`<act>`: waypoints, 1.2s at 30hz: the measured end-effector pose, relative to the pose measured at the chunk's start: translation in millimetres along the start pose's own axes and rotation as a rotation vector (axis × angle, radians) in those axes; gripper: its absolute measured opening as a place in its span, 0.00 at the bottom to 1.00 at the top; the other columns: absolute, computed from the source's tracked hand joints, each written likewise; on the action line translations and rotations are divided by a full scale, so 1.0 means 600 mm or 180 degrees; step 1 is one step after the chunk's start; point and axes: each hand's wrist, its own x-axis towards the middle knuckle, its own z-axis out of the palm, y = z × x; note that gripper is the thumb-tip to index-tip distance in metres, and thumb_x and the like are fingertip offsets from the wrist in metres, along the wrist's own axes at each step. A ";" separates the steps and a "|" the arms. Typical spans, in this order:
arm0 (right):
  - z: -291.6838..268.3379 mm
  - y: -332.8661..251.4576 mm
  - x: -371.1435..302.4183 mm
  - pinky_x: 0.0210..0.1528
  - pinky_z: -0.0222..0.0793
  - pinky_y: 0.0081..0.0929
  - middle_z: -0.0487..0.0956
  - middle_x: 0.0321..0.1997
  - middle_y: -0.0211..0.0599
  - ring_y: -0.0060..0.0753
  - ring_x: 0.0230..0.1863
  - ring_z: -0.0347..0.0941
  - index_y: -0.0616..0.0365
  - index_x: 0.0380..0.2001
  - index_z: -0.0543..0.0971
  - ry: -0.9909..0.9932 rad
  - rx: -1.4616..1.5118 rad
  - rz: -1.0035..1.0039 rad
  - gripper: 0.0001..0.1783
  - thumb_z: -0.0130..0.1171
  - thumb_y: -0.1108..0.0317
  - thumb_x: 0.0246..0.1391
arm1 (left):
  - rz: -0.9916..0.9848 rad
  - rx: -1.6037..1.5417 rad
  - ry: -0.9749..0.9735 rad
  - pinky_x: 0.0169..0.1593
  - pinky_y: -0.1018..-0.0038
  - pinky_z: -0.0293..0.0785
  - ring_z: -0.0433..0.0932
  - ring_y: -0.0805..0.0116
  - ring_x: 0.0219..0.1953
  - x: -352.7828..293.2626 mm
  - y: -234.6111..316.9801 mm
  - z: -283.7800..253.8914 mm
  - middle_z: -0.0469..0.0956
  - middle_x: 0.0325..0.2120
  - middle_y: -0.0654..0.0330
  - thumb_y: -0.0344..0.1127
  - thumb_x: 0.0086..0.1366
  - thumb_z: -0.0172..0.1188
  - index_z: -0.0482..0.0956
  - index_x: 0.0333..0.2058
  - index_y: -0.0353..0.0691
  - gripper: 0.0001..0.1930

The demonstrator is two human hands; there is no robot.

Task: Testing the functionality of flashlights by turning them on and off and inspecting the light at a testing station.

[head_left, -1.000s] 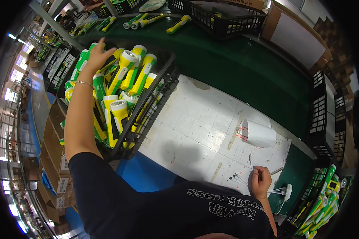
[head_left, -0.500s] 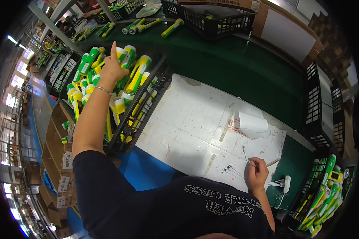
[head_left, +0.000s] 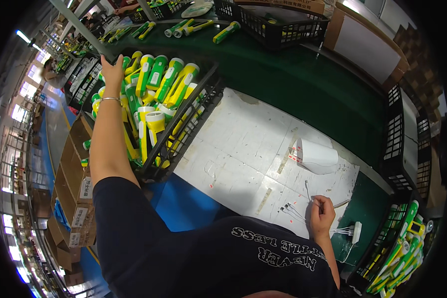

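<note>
My left hand is over the far left corner of a black plastic crate heaped with green and yellow flashlights. Its thumb and a finger show spread apart, with nothing visible between them; the other fingers are partly hidden. On the right, my right hand rests closed over the white work surface, pinching a thin white cable whose end sticks out past the fingers. More white cables with small dark plugs lie beside that hand. They run under the wrist to a white charger block.
A curled white sheet with red marks lies beyond my right hand. Another crate of flashlights stands at the lower right. Loose flashlights and a black crate sit along the far green belt. Cardboard boxes stand at left.
My left hand has moved left across the crate, uncovering flashlights in its middle. The view has shifted slightly. My right hand stays in place with the cable.
</note>
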 end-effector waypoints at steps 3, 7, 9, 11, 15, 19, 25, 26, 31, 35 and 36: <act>0.001 0.005 -0.002 0.26 0.62 0.14 0.71 0.25 0.33 0.19 0.23 0.66 0.64 0.32 0.75 -0.0071 0.0046 -0.0006 0.06 0.53 0.79 0.48 | -0.0061 0.1477 -0.0494 0.58 0.59 0.58 0.59 0.42 0.57 0.008 -0.011 -0.093 0.60 0.55 0.36 0.53 0.50 0.63 0.56 0.60 0.41 0.42; 0.004 0.018 -0.006 0.27 0.59 0.10 0.70 0.28 0.29 0.14 0.25 0.64 0.65 0.33 0.74 -0.0071 0.0445 0.0058 0.05 0.52 0.79 0.50 | -0.0916 0.2294 -0.1734 0.60 0.59 0.57 0.55 0.40 0.60 -0.082 -0.033 -0.182 0.48 0.59 0.34 0.62 0.39 0.67 0.53 0.63 0.52 0.53; 0.005 0.011 -0.004 0.27 0.59 0.10 0.70 0.28 0.29 0.14 0.25 0.64 0.65 0.33 0.74 -0.0107 0.0426 0.0015 0.05 0.52 0.79 0.51 | -0.0646 0.2828 -0.2262 0.60 0.56 0.56 0.54 0.40 0.61 -0.143 -0.077 -0.194 0.45 0.60 0.35 0.60 0.37 0.69 0.43 0.65 0.54 0.59; 0.007 0.017 0.000 0.26 0.59 0.10 0.70 0.28 0.29 0.14 0.25 0.64 0.65 0.33 0.74 -0.0156 0.0387 0.0024 0.05 0.52 0.79 0.51 | -0.0849 0.3348 -0.2295 0.57 0.54 0.62 0.53 0.39 0.61 -0.198 0.053 -0.163 0.45 0.62 0.39 0.57 0.38 0.69 0.42 0.65 0.59 0.58; 0.002 0.027 -0.006 0.25 0.57 0.10 0.69 0.28 0.28 0.13 0.25 0.63 0.66 0.34 0.74 -0.0129 0.0367 0.0088 0.05 0.51 0.78 0.52 | -0.1092 0.3222 -0.2089 0.52 0.54 0.68 0.62 0.37 0.55 -0.175 0.034 -0.159 0.46 0.62 0.43 0.53 0.37 0.71 0.44 0.64 0.63 0.57; 0.009 0.025 -0.006 0.26 0.56 0.10 0.69 0.28 0.28 0.12 0.25 0.61 0.65 0.34 0.74 -0.0013 0.0409 0.0053 0.05 0.51 0.78 0.53 | -0.0943 0.2404 -0.1396 0.53 0.59 0.68 0.65 0.42 0.54 -0.107 -0.118 -0.156 0.58 0.56 0.39 0.53 0.36 0.71 0.46 0.64 0.53 0.57; 0.009 0.022 -0.007 0.27 0.57 0.10 0.70 0.28 0.29 0.14 0.25 0.62 0.66 0.33 0.74 0.0023 0.0182 0.0076 0.05 0.51 0.79 0.52 | -0.2012 0.2796 -0.0905 0.56 0.48 0.59 0.58 0.40 0.58 -0.064 -0.094 -0.114 0.53 0.59 0.44 0.52 0.43 0.66 0.50 0.62 0.57 0.49; 0.009 0.022 -0.007 0.27 0.58 0.11 0.70 0.28 0.29 0.14 0.25 0.63 0.66 0.33 0.74 0.0043 0.0129 0.0071 0.05 0.51 0.79 0.52 | -0.2034 0.2800 -0.0706 0.56 0.51 0.62 0.61 0.42 0.57 -0.059 -0.099 -0.108 0.55 0.59 0.45 0.51 0.44 0.66 0.49 0.63 0.55 0.48; 0.009 0.011 -0.002 0.28 0.60 0.12 0.70 0.27 0.31 0.17 0.26 0.65 0.66 0.33 0.74 0.0083 -0.0019 -0.0013 0.05 0.51 0.79 0.51 | -0.1527 0.2780 -0.0593 0.53 0.59 0.68 0.68 0.48 0.53 -0.002 -0.130 -0.123 0.59 0.56 0.46 0.52 0.42 0.68 0.55 0.61 0.51 0.47; 0.013 0.007 -0.005 0.29 0.62 0.13 0.71 0.27 0.34 0.19 0.26 0.67 0.66 0.33 0.74 0.0006 -0.0209 0.0045 0.05 0.51 0.79 0.50 | -0.1040 0.1411 0.0433 0.57 0.59 0.63 0.64 0.44 0.56 0.006 -0.270 -0.145 0.67 0.51 0.40 0.59 0.41 0.68 0.64 0.55 0.33 0.47; 0.012 0.008 -0.003 0.29 0.63 0.14 0.71 0.27 0.35 0.20 0.26 0.67 0.65 0.32 0.74 0.0005 -0.0247 0.0038 0.05 0.52 0.79 0.50 | -0.1144 0.1704 0.0211 0.58 0.59 0.61 0.62 0.45 0.57 0.010 -0.279 -0.149 0.65 0.53 0.40 0.60 0.41 0.66 0.62 0.57 0.34 0.48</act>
